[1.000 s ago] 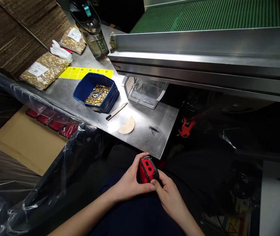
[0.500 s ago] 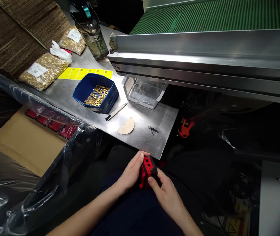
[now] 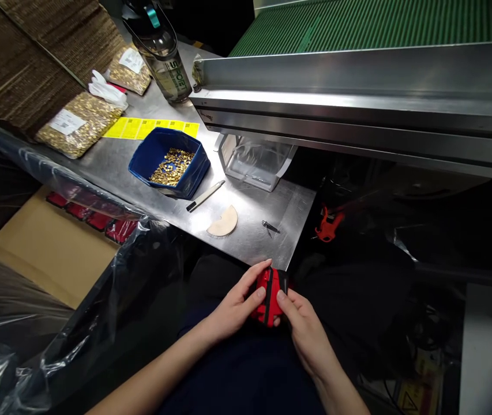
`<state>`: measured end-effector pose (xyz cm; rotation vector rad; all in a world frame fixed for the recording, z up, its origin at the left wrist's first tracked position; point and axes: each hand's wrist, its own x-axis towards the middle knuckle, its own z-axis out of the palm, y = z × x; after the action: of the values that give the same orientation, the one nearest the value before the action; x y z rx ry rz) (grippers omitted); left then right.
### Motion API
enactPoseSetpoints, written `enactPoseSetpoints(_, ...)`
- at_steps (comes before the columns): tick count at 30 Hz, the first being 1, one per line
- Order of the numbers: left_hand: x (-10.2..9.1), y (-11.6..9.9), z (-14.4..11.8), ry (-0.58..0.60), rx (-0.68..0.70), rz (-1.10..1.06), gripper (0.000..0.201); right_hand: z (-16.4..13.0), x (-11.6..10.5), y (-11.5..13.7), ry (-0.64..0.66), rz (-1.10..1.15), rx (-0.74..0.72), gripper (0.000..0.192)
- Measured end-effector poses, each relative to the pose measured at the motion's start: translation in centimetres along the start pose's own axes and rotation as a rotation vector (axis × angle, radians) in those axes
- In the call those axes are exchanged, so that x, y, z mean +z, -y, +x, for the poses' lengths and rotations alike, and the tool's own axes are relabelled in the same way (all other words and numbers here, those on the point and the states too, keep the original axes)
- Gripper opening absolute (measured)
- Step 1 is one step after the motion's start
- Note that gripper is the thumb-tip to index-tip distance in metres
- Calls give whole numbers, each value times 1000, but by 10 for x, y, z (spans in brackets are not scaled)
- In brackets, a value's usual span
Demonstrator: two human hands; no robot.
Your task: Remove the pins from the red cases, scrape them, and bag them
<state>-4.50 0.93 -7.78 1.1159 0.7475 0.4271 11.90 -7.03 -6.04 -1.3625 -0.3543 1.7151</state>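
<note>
Both of my hands hold a small red and black plastic part [image 3: 270, 295] over my lap, just below the near edge of the steel table [image 3: 254, 242]. My left hand [image 3: 233, 305] cups its left side with the fingers wrapped over the top. From the right, my right hand [image 3: 304, 328] pinches it with thumb and fingertips. The part now shows its red side with a black stripe. A blue bin [image 3: 169, 163] of small brass pieces sits further back on the table.
On the table lie a pen-like tool [image 3: 205, 196], a tan half-disc [image 3: 224, 223], a small dark clip [image 3: 269, 226], a clear plastic container [image 3: 254, 162], yellow labels [image 3: 150, 127], bags of brass pieces [image 3: 77, 123] and a water bottle [image 3: 161, 52]. A plastic-lined carton with red parts [image 3: 94, 219] stands left. A green conveyor [image 3: 371, 23] runs behind.
The red and black part has been turned in my hands and shifted slightly right and up; its face with the holes has rotated away, and the striped red side shows.
</note>
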Motion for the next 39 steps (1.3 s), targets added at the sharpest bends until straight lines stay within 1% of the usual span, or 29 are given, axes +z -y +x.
enactPoseSetpoints(1,-1,-3,-1,14,24,10,62,-1,0,2,-2,102,20,36)
enactPoseSetpoints(4,-3,-12,-5,53,108,120,94,-2,-3,5,-21,380,77,28)
enactPoseSetpoints(6,-3,-17,-7,65,139,211,110,-2,-5,5,-43,484,96,26)
enactPoseSetpoints(8,-2,-18,-8,66,144,254,117,-1,-8,5,-57,536,119,26)
enactPoseSetpoints(11,-2,-18,-9,51,147,234,119,0,-10,4,-80,575,169,28)
enactPoseSetpoints(14,-4,-18,-9,28,168,200,122,1,-14,3,-108,546,199,32)
enactPoseSetpoints(20,-9,-21,-10,14,165,141,116,6,-21,3,-121,483,208,29)
enactPoseSetpoints(23,-13,-20,-11,1,175,120,115,7,-16,5,-120,479,208,28)
enactPoseSetpoints(28,-23,-19,-16,-2,169,90,117,10,-3,11,-122,598,208,22)
enactPoseSetpoints(30,-27,-19,-17,8,151,-14,121,10,3,14,-108,575,191,26)
enactPoseSetpoints(33,-30,-19,-19,5,120,-384,116,12,18,15,-36,456,158,34)
enactPoseSetpoints(35,-33,-18,-22,37,67,-643,108,15,31,15,59,347,179,38)
enactPoseSetpoints(37,-37,-15,-27,78,2,-846,104,21,43,16,189,191,238,41)
enactPoseSetpoints(39,-45,-10,-34,58,-26,-1005,100,30,51,21,353,-96,267,48)
